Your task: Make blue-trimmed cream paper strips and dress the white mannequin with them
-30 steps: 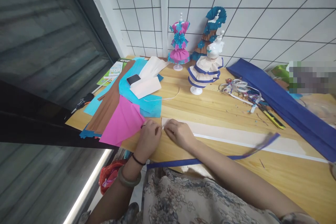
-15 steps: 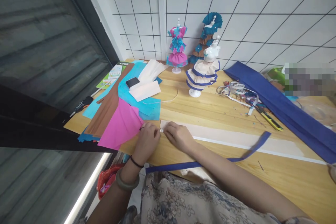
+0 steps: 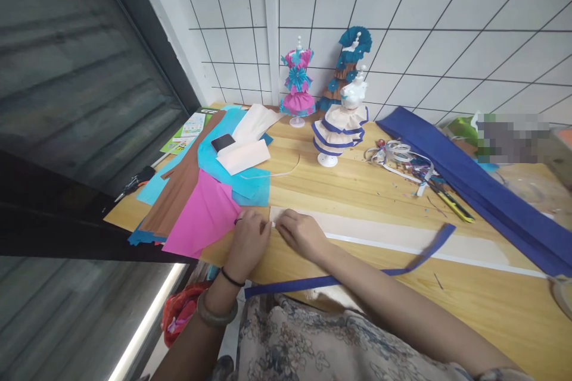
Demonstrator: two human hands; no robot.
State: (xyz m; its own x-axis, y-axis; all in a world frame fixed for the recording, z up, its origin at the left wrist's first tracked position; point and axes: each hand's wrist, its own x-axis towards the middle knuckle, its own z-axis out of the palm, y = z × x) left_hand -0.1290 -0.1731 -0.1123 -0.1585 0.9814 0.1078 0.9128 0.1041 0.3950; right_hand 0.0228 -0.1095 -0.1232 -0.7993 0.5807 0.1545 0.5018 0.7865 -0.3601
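Observation:
A long cream paper strip [image 3: 402, 235] lies across the table, with white tape [image 3: 370, 243] along its near edge. At the strip's left end, my left hand [image 3: 249, 237] and my right hand [image 3: 304, 235] meet with fingertips pinched. A small white bit of the tape shows between them; exactly how each fingertip grips it is hidden. Just left of my left hand is a pink paper sheet [image 3: 201, 214]. A narrow blue strip [image 3: 290, 287] passes beneath my right forearm, its far end curling up to the right.
Dressed miniature mannequins [image 3: 328, 137] stand by the tiled wall. Brown paper [image 3: 179, 184] and turquoise paper [image 3: 223, 158] pile up at left. Folded blue paper [image 3: 469, 184], a yellow cutter [image 3: 453, 203] and ribbon scraps [image 3: 397, 152] lie at right. A tape roll [image 3: 560, 294] sits at the right edge.
The view has shifted slightly, so the table items appear a little to the left. Both hands remain pinched at the strip's left end, with hardly any finger movement visible.

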